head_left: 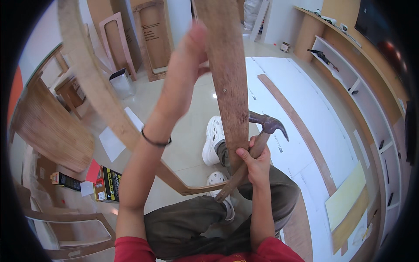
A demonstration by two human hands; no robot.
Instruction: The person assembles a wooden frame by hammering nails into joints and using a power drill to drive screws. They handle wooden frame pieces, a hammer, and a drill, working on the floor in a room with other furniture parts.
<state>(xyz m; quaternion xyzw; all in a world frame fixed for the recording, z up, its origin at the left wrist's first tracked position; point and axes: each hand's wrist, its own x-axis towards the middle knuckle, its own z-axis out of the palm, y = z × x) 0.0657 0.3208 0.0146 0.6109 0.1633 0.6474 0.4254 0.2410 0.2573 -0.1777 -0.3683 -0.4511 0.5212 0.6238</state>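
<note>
A long curved wooden frame [229,83] stands up before me, its two rails joined by a short bottom piece near my knees. My right hand [256,163] is closed round the wooden handle of a claw hammer [271,125], its thumb pressed on the lower end of the frame's right rail. The dark hammer head points up and right, partly behind that rail; the handle slants down left across the frame's corner. My left hand [187,61] is raised at the left edge of the same rail, higher up. It is blurred, with its fingers partly hidden.
White sheeting [283,100] covers the floor at right, with a curved wooden strip [301,122] on it. A low shelf unit [375,122] lines the right wall. At left are a curved wooden panel [52,126], a metal bin [122,83], a yellow-and-black box [108,183] and another frame [74,251].
</note>
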